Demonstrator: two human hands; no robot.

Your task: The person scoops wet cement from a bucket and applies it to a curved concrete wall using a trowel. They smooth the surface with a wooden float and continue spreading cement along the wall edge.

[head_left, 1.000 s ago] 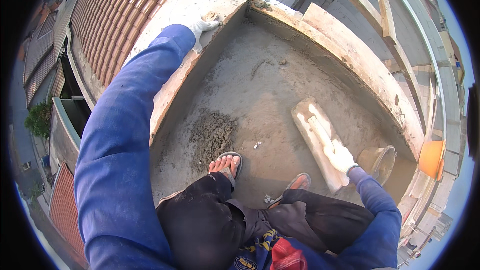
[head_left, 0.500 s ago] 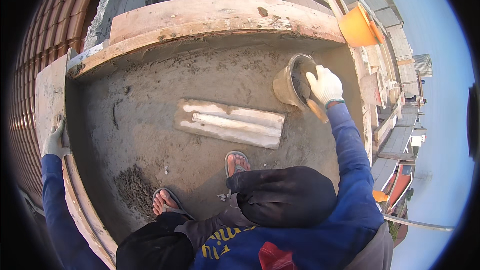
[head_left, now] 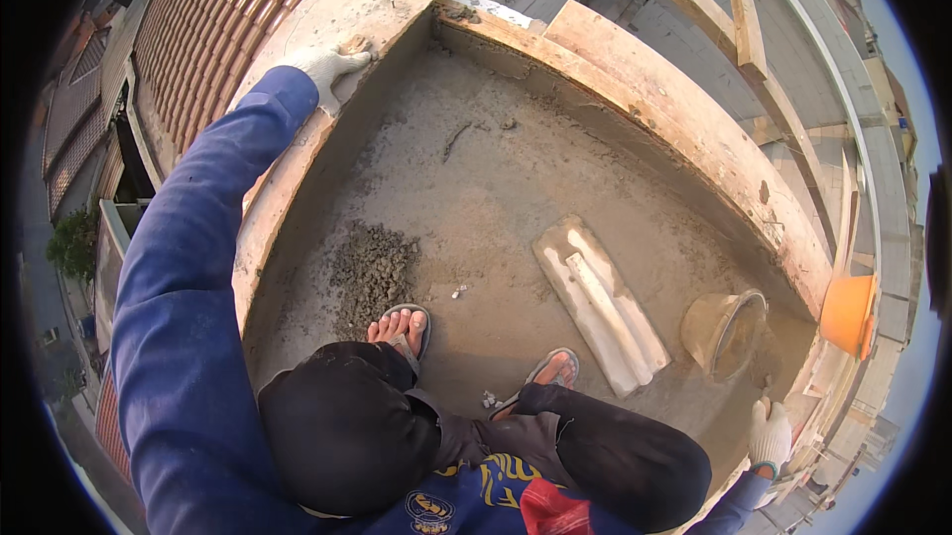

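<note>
The grey mortar bed filled the walled space, with the long float lying on it, handle up, in front of the person and rather to the right. No hand was on the float. Around it the bed looked fairly level, so much of the spreading appeared done. Left over, it seemed, were the dark, crumbly heap in front of the left foot, unspread, and coarser patches along the far board. A grey bucket stood on the bed to the float's right; how much it held could not be told.

The left hand, gloved, rested on the pale side board, its thumb spread away from the fingers, pinching nothing that showed. The right hand, also gloved, was low at the right border, near the bucket; its fingers looked bent, but whether they gripped anything could not be told.

Farther out, an orange bucket stood by the right corner, and roof tiles sloped away beyond the side board.
</note>
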